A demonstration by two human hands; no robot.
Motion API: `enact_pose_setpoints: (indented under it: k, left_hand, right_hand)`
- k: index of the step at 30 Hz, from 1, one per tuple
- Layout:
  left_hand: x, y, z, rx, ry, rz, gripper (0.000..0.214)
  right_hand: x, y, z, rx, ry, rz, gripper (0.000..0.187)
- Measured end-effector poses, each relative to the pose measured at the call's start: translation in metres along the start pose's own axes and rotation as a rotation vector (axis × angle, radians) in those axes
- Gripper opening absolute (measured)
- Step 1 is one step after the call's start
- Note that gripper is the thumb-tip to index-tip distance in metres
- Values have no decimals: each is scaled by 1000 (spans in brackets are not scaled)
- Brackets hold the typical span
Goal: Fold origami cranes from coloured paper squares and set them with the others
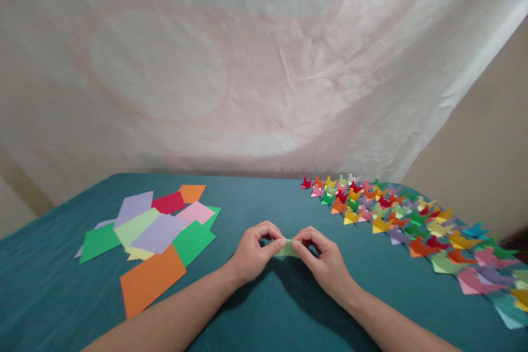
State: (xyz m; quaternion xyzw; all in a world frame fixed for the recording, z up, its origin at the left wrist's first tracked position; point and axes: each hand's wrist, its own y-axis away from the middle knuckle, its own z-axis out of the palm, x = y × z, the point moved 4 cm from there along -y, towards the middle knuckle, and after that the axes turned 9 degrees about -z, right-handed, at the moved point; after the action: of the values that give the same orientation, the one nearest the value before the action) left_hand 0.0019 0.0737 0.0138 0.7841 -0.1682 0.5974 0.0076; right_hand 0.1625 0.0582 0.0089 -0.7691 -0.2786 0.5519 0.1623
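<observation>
A small piece of light green folded paper (pixel 287 249) is held between my two hands above the middle of the table. My left hand (pixel 258 250) pinches its left end between thumb and fingers. At the right end, the thumb and fingers of my right hand (pixel 319 256) grip it in the same manner. Part of the paper is hidden behind my fingertips, so its full folded shape cannot be made out.
Loose coloured paper sheets, among them an orange sheet (pixel 153 280), overlap on the left of the teal-covered table (pixel 247 198). Rows of small folded paper birds, such as a yellow bird (pixel 351 216), stand along the right. A pale cloth sheet (pixel 264 77) hangs behind.
</observation>
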Motion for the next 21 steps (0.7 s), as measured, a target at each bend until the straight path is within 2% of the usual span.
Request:
enact_pose_setpoints:
  k: [13,21]
  left_hand:
    - [-6,-1,3,-17,-13,-56,19]
    - [-2,1,5,-28,-65,-14,21]
  right_hand:
    - [3,0,-1,-2,9,6,24]
    - [-1,0,0,-49,38,-17,23]
